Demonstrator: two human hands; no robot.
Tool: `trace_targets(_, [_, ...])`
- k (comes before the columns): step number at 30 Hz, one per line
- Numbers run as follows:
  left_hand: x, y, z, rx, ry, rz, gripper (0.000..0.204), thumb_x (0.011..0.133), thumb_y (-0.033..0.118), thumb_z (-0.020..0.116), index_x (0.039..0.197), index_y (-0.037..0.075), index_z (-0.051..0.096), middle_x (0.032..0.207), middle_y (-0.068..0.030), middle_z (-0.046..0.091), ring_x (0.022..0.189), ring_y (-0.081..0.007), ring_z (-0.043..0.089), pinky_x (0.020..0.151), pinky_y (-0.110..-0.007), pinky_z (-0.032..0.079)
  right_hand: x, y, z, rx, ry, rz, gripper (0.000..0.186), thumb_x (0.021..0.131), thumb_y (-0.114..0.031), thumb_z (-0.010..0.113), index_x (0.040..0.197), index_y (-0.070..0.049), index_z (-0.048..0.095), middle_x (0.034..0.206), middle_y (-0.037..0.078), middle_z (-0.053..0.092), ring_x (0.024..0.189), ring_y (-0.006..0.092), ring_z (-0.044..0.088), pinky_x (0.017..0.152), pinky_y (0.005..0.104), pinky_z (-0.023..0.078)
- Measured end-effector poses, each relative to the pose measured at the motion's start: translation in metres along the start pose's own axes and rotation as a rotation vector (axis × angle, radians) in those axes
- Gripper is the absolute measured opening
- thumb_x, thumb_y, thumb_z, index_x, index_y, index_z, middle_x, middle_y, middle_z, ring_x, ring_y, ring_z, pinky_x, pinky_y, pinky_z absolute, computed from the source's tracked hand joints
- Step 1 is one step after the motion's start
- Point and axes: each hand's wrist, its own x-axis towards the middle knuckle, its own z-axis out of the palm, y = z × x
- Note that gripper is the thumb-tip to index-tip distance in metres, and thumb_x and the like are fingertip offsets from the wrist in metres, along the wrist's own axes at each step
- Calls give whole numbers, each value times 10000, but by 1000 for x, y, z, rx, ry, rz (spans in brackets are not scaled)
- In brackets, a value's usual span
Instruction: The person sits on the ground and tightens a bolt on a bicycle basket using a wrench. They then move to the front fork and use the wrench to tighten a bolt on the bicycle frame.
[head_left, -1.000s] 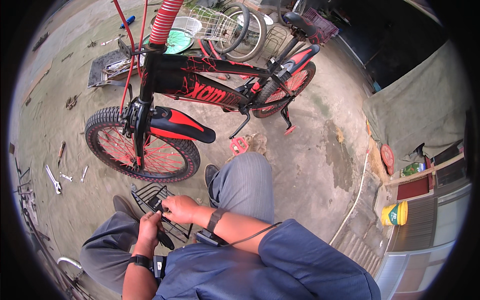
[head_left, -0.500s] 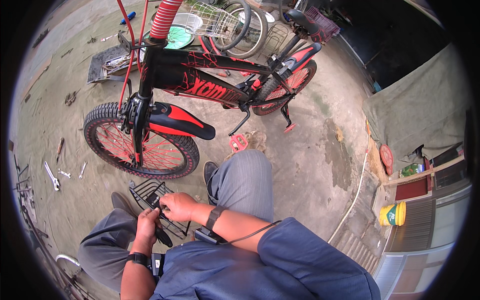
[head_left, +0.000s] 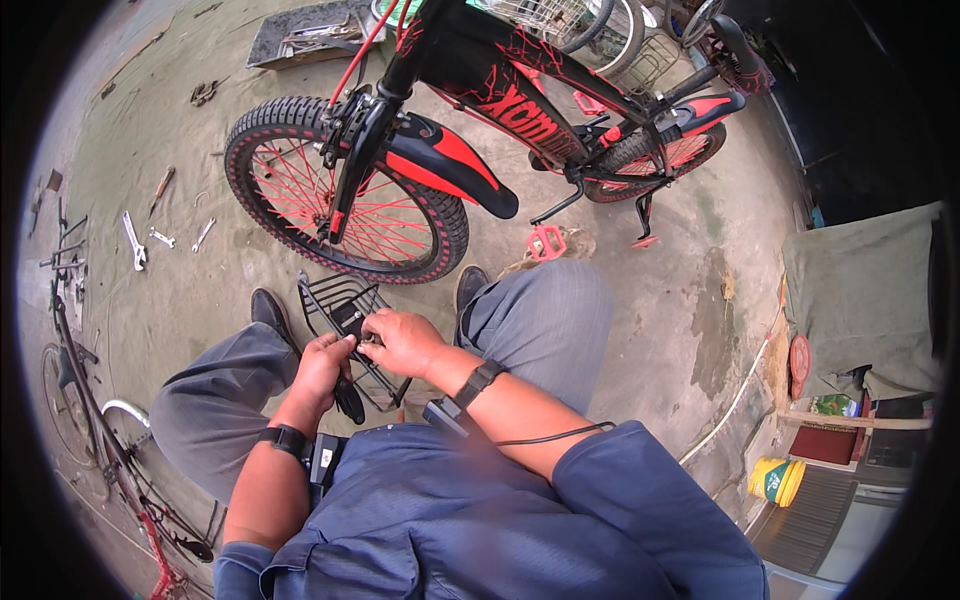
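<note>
Both my hands meet over a black wire bicycle rack that lies between my knees, close to the front wheel. My left hand is closed, thumb and fingers pinched at the rack's middle. A dark elongated piece hangs just below it. Opposite, my right hand is also closed, its fingertips pressed together beside the left ones. Something small shows at the fingertips, too small to name. Beyond the rack stands a black and red bicycle, its front wheel turned toward my left.
On the left ground lie a large wrench, two smaller wrenches and a screwdriver. A tool tray sits behind the wheel. Another bicycle is at far left. A yellow bucket stands right.
The view has shifted, so the bicycle and rack appear farther right and higher. My hands stay together at the rack, with the right fingers slightly changed in pose.
</note>
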Motion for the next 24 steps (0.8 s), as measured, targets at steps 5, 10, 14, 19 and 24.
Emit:
trace_targets(5, [-1, 1, 3, -19, -12, 29, 161, 989, 189, 623, 903, 53, 613, 593, 8, 525, 476, -100, 476, 483, -268, 413, 1, 0, -4, -46, -60, 29, 225, 844, -251, 690, 1003, -93, 681, 983, 117, 683, 916, 351, 678, 779, 464, 548])
trace_targets(10, [-5, 6, 3, -29, -18, 16, 166, 979, 198, 637, 904, 51, 648, 658, 18, 548, 515, -86, 481, 493, -262, 382, 1, -6, -8, -26, -78, 80, 244, 853, -274, 720, 1010, -92, 679, 991, 113, 684, 917, 345, 678, 780, 460, 547])
trace_targets(14, [-3, 4, 3, -39, -14, 26, 171, 978, 198, 639, 884, 56, 631, 643, 13, 543, 506, -89, 483, 489, -260, 393, 1, -7, -9, -1, -82, 81, 261, 856, -276, 734, 1038, -95, 692, 992, 109, 687, 914, 345, 680, 776, 459, 546])
trace_targets(19, [-4, 5, 4, -25, -4, 25, 179, 978, 197, 640, 870, 57, 613, 629, 12, 535, 494, -90, 483, 484, -258, 401, 1, -3, -6, 15, -46, 43, 255, 849, -279, 751, 1030, -103, 711, 971, 111, 685, 901, 346, 681, 771, 458, 546])
trace_targets(24, [-5, 6, 5, -13, 3, 22, 193, 975, 207, 646, 861, 57, 605, 631, 11, 534, 496, -95, 480, 484, -261, 395, -1, -2, -7, 23, -37, 16, 231, 843, -255, 747, 1015, -104, 714, 953, 110, 680, 885, 347, 677, 757, 455, 547])
